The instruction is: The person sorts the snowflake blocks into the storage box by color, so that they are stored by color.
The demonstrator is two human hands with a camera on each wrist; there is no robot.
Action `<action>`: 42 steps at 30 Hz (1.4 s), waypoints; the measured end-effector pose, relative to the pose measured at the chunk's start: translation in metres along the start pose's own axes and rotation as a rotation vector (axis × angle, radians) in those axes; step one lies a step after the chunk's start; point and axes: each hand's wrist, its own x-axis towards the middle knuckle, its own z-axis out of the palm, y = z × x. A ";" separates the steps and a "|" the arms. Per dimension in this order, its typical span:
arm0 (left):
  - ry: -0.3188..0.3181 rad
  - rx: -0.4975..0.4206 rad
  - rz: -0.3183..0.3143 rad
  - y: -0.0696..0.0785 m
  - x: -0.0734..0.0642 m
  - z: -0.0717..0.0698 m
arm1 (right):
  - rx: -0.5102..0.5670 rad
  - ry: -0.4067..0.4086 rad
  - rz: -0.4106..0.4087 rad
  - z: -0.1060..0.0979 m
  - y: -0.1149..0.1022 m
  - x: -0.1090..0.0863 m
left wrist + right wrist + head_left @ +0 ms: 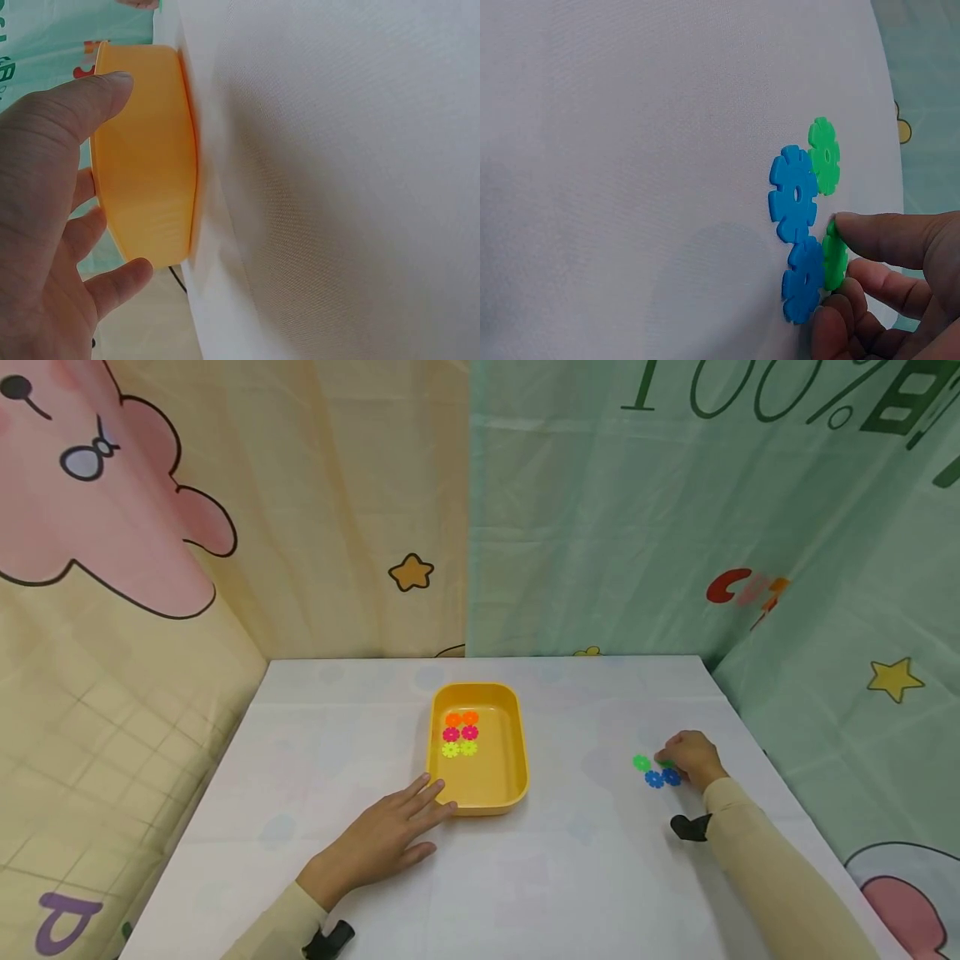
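My right hand [693,756] is at the right of the table, thumb and fingers pinching a green flower-shaped plastic disc [835,259] by its edges. Beside it lie two blue discs [793,195] and another green disc [826,156], close together on the cloth. My left hand [378,839], fingers spread and fairly straight, rests at the near left corner of a yellow tray [483,781]. In the left wrist view, the thumb and fingers reach along the tray's outer wall [146,157]. Inside the tray are paired orange [470,717], pink [469,732] and yellow-green discs [468,748].
A white patterned cloth covers the table [337,710]. Printed curtains [585,527] hang behind it and along both sides. Each wrist carries a black strap piece [692,827].
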 end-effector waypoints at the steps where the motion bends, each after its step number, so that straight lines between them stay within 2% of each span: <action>1: 0.002 -0.001 0.001 0.000 0.000 0.000 | -0.004 0.002 0.002 0.000 0.000 0.000; 9: 0.014 -0.005 0.009 0.000 0.000 0.002 | 0.013 -0.020 -0.031 -0.002 0.006 0.000; 14: 0.007 -0.002 -0.001 0.000 -0.002 0.001 | 0.127 -0.059 -0.033 -0.004 0.012 0.003; 19: -0.001 -0.003 -0.008 0.000 -0.002 0.000 | 0.238 -0.088 0.014 -0.005 0.012 0.005; 24: -0.013 -0.001 -0.010 0.001 -0.001 -0.001 | 0.348 -0.117 0.044 -0.008 0.005 0.002; 30: -0.015 0.009 -0.008 0.000 0.000 0.000 | 0.460 -0.170 0.003 -0.009 -0.006 -0.001; 35: -0.003 0.020 -0.004 0.001 0.000 0.000 | 0.522 -0.202 -0.017 -0.007 -0.015 0.000; 42: -0.004 0.019 -0.004 0.001 0.000 0.001 | 0.582 -0.205 -0.045 -0.002 -0.032 -0.003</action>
